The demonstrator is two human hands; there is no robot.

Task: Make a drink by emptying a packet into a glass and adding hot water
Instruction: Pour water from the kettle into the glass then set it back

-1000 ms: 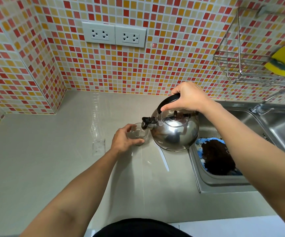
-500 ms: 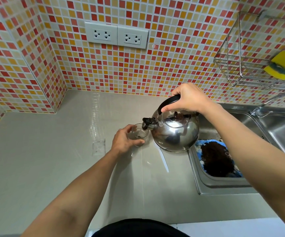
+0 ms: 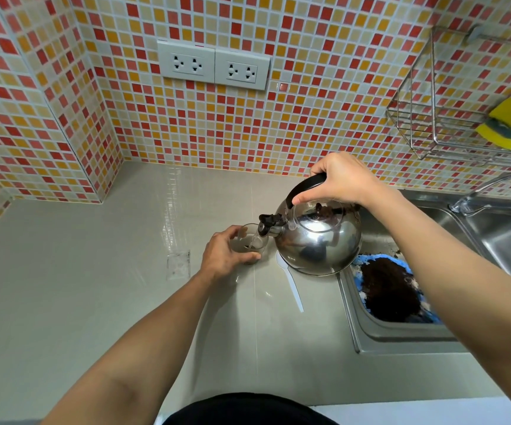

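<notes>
The kettle (image 3: 317, 237) looked heavy, hot steel; the right hand (image 3: 344, 179) was clenched on its black handle, the safe hold. At its nine o'clock the small glass (image 3: 249, 243), fragile and likely slick, stood on the desk (image 3: 79, 286), grasped by the left hand (image 3: 223, 254). The fill level was hard to judge; the spoon (image 3: 294, 286) was partly hidden.

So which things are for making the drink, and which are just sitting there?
For the drink:
- kettle, held by the right hand, pouring
- glass, held by the left hand
- empty packet
- white spoon

Just sitting there:
- yellow sponge in the wire rack
- sink
- tap
- wall sockets
</notes>
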